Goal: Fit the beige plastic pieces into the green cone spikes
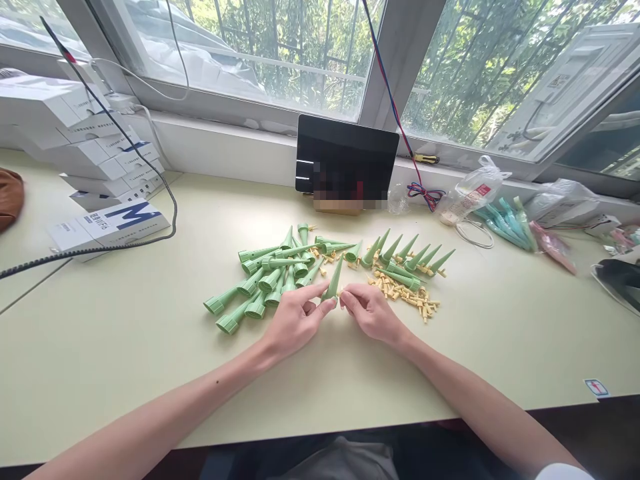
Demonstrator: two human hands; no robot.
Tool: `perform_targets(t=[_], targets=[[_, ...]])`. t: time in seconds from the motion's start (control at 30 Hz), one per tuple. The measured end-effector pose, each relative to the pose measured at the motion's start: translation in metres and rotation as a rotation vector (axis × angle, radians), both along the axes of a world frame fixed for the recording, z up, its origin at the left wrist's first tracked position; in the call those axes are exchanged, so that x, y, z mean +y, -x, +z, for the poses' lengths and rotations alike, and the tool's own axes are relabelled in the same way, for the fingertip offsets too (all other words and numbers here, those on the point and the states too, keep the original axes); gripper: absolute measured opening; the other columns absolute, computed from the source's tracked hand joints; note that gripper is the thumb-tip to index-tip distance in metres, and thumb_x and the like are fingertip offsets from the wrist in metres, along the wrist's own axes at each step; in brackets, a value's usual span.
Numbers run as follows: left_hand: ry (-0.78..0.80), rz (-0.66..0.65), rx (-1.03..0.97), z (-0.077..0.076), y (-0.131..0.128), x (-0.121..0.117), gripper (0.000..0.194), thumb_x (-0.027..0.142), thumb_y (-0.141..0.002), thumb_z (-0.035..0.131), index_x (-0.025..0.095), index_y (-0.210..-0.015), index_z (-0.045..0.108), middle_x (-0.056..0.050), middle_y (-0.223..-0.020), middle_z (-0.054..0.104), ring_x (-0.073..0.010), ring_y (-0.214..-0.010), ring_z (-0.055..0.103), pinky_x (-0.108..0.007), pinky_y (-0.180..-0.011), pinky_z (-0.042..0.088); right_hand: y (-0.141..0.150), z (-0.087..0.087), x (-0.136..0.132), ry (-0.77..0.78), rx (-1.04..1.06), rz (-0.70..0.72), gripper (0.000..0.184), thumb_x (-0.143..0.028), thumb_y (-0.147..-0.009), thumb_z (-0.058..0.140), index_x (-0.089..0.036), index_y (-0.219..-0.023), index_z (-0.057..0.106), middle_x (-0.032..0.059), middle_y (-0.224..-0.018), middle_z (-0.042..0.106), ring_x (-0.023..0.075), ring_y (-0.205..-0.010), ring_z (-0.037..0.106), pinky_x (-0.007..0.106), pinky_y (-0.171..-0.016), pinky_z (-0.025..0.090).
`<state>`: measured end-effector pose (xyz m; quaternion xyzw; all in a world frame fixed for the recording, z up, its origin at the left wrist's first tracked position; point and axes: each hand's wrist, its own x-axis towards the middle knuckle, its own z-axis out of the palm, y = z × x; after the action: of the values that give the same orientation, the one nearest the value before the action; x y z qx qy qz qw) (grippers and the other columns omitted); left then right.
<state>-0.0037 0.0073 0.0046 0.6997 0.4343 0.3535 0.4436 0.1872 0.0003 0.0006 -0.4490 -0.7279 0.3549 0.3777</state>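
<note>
The work looks to be partway along. The left hand [297,320] grasps one green cone [335,279] near its wide end, thumb and forefinger closed about it, so that it stands point up over the near part of the table [350,380], roughly midway between the two groups of cones. The right hand [373,312] has its thumb and forefinger pinched together at the foot of that cone, seemingly on a yellow piece [340,292], though the fingertips hide most of it and I cannot tell whether it is seated in the cone. To the right, a short row of standing cones [407,249] rises point up, with yellow showing at the foot of several; I judge these to be the finished ones (how firmly anything is fitted cannot be seen from here). Just in front of them lies a pile of loose pieces [400,292], by the look of it enough for many more cones, and a couple of cones lie on their sides along its back edge. To the left, a larger heap of lying cones [270,281] spreads out with open ends mostly toward the person, and these seem to be waiting their turn. Judged by the two groups, more remains than has been done.
</note>
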Motion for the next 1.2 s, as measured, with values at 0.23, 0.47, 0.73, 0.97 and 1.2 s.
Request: perform_targets(t=[0.23, 0.47, 0.73, 0.97, 1.2], targets=[[0.117, -0.048, 0.040, 0.010, 0.001, 0.000, 0.042, 0.042, -0.090, 0.055, 0.012, -0.115, 0.070, -0.002, -0.073, 0.058, -0.0049, -0.047, 0.019, -0.022, -0.041, 0.015, -0.002, -0.009, 0.004, -0.338, -0.164, 0.006, 0.032, -0.023, -0.100, 0.043, -0.019, -0.068, 0.042, -0.0018, -0.064, 0.042, 0.0114, -0.059, 0.038, 0.025, -0.058, 0.031], [0.187, -0.103, -0.014, 0.015, 0.001, 0.002, 0.040, 0.046, -0.093, 0.051, 0.012, -0.087, 0.071, 0.003, -0.057, 0.049, -0.0043, -0.042, 0.023, -0.020, -0.039, 0.018, -0.006, -0.010, 0.004, -0.484, -0.296, 0.041, 0.027, -0.020, -0.102, 0.040, -0.020, -0.074, 0.041, -0.0008, -0.071, 0.040, 0.0123, -0.058, 0.032, 0.026, -0.055, 0.029], [0.206, -0.079, -0.032, 0.007, 0.001, 0.003, 0.046, 0.044, -0.090, 0.057, 0.012, -0.122, 0.066, 0.005, -0.052, 0.046, -0.0065, -0.039, 0.030, -0.021, -0.037, 0.023, -0.006, -0.011, 0.003, -0.425, -0.279, 0.014, 0.029, -0.018, -0.100, 0.042, -0.021, -0.071, 0.037, -0.0015, -0.069, 0.040, 0.0125, -0.059, 0.035, 0.026, -0.056, 0.030], [0.213, -0.073, -0.065, -0.002, 0.002, 0.006, 0.057, 0.042, -0.091, 0.058, 0.008, -0.136, 0.056, 0.008, -0.043, 0.040, -0.0082, -0.039, 0.033, -0.021, -0.039, 0.028, -0.004, -0.009, 0.001, -0.378, -0.261, -0.019, 0.030, -0.019, -0.099, 0.041, -0.021, -0.069, 0.038, -0.0012, -0.066, 0.043, 0.0127, -0.058, 0.039, 0.026, -0.057, 0.032], [0.291, -0.101, -0.143, -0.001, 0.002, 0.007, 0.060, 0.045, -0.090, 0.059, 0.010, -0.139, 0.053, 0.007, -0.043, 0.043, -0.0092, -0.037, 0.036, -0.021, -0.038, 0.030, 0.002, -0.005, 0.000, -0.332, -0.238, -0.057, 0.033, -0.024, -0.100, 0.040, -0.021, -0.067, 0.040, -0.0009, -0.064, 0.045, 0.0124, -0.058, 0.041, 0.026, -0.058, 0.034]])
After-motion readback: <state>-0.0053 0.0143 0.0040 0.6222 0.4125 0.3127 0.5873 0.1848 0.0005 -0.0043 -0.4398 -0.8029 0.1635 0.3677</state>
